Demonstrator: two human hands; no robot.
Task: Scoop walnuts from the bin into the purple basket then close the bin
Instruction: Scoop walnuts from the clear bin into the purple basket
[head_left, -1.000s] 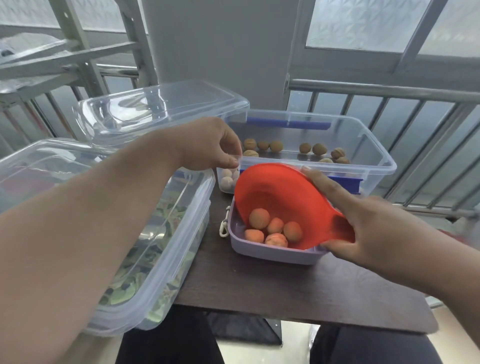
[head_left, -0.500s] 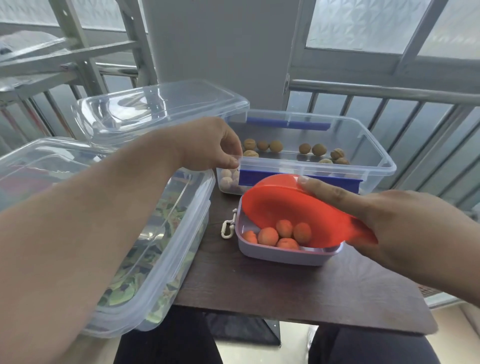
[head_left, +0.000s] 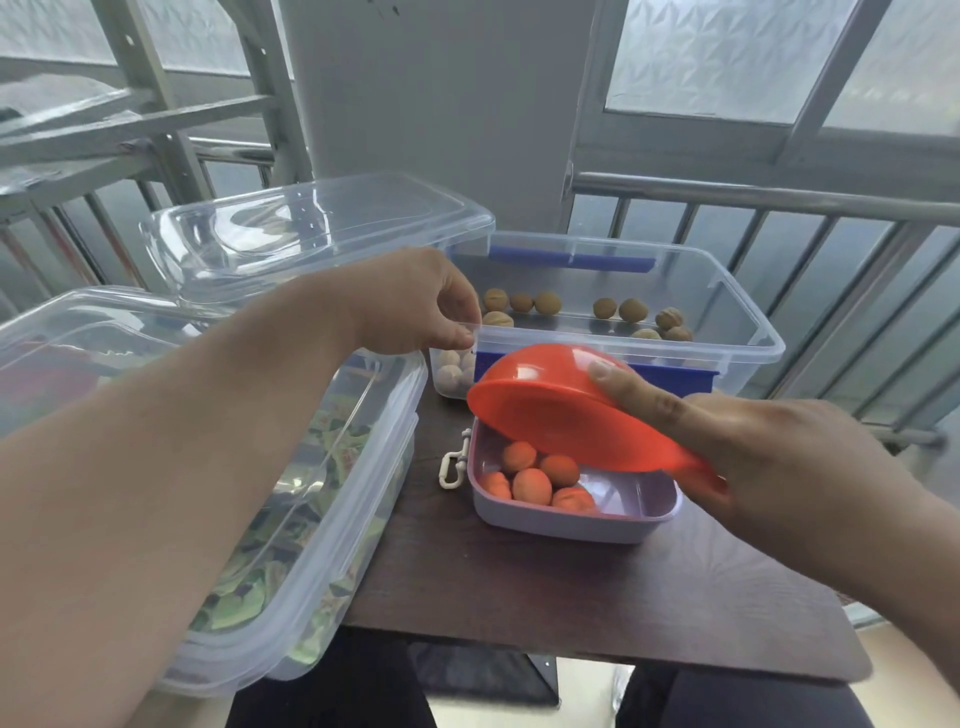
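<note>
Walnuts now dumped in purple basket; scoop has levelled out, inverted.
Right hand grips scoop; left hand pinches bin rim. Closing remains.

An orange-red scoop is being shown above the pale purple basket. The walnuts beneath it are being tinted orange, while the walnuts in the bin are being shown tan-brown. The bin is being seen as clear plastic with blue latches. The table is being presented in dark brown woodgrain. A white clip is being shown at the basket's side.
</note>
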